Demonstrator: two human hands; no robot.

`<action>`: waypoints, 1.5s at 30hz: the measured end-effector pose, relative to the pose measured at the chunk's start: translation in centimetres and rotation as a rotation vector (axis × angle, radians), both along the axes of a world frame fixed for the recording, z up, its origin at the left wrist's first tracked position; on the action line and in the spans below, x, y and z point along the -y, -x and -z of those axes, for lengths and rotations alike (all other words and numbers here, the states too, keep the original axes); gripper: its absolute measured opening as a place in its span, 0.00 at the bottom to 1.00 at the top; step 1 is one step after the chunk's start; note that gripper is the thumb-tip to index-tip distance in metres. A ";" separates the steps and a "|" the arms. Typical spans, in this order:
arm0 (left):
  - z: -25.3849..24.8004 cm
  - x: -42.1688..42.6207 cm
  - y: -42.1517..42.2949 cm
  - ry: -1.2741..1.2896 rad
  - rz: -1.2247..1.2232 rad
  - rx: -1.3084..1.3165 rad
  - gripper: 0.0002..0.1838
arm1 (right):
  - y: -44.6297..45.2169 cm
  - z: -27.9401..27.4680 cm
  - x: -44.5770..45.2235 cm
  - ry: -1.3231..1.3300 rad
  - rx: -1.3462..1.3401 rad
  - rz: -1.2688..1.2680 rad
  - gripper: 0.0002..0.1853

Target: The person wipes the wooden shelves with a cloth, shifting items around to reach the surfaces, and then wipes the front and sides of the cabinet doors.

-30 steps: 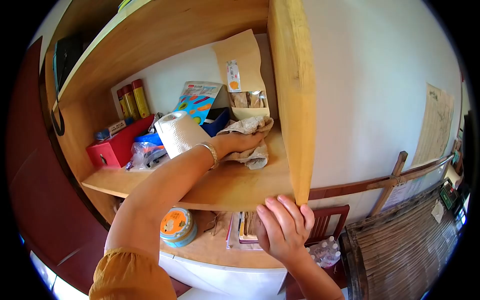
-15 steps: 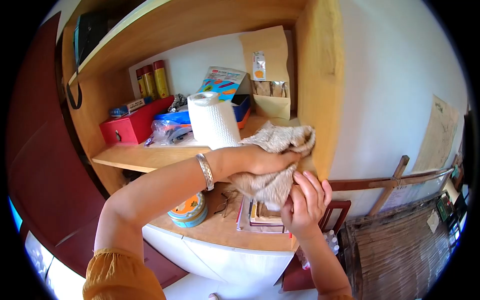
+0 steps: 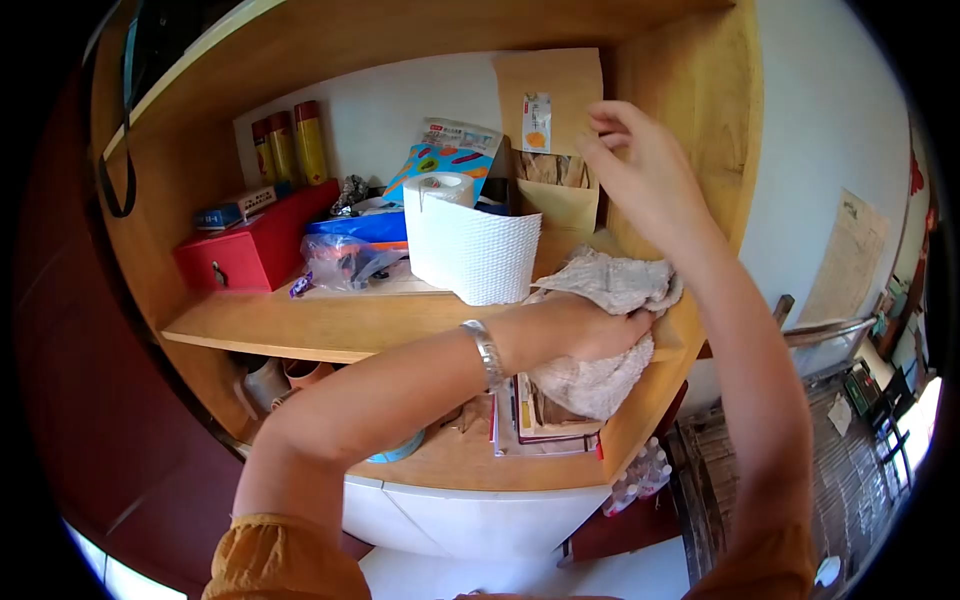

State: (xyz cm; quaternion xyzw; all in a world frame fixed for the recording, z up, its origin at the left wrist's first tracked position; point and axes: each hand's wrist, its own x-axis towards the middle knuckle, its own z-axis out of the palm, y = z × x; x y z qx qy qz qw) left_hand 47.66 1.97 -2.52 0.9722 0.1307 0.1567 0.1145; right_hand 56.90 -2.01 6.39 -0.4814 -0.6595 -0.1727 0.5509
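Note:
My left hand [image 3: 600, 330], with a silver bangle on its wrist, grips a crumpled beige cloth [image 3: 590, 385] at the right end of the middle shelf. The cloth drapes over the shelf edge on both sides of the fingers. Raised in front of the shelf's right side is my right hand [image 3: 645, 160], empty, its fingers loosely bent and apart from the thumb. Behind it stands a brown paper bag [image 3: 550, 85] with a clear window. A white paper towel roll [image 3: 470, 250] is left of the cloth, its loose end sticking out to the right.
A red box [image 3: 240, 250], yellow spray cans [image 3: 310, 145], a blue patterned pouch [image 3: 440, 160] and a clear plastic bag [image 3: 335, 260] occupy the shelf. Below are books [image 3: 540, 415] and a round tin [image 3: 397, 448]. Bottles [image 3: 640, 480] stand at the lower right.
My right hand has left the cloth and risen toward the paper bag. My left hand keeps hold of the cloth. The view has shifted, and the towel roll's loose end now sticks out.

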 end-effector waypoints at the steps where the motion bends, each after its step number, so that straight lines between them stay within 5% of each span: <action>1: 0.3 -0.3 -0.4 0.009 0.014 -0.002 0.32 | -0.3 -0.6 -2.3 0.036 0.019 0.124 0.26; 5: -0.3 0.3 0.4 0.139 -0.127 -0.162 0.31 | -2.8 -2.9 -7.9 0.288 0.064 0.292 0.28; 7: -0.8 1.0 0.6 0.147 -0.152 -0.174 0.32 | -3.5 -3.0 -9.1 0.310 -0.140 0.312 0.18; 11: -3.9 3.3 3.3 0.201 -0.116 -0.245 0.30 | -5.1 -2.5 -12.4 0.421 -0.359 0.276 0.14; 13: -1.9 2.0 2.1 0.117 -0.043 -0.062 0.30 | -5.5 -1.6 -13.7 0.429 -0.611 0.140 0.13; 31: -3.8 3.5 2.7 0.252 -0.201 -0.237 0.30 | -7.5 -1.0 -17.6 0.334 -0.517 0.119 0.16; 45: -1.6 -3.9 -3.2 0.093 -0.143 -0.229 0.31 | -5.9 -1.2 -17.2 0.230 -0.584 0.167 0.20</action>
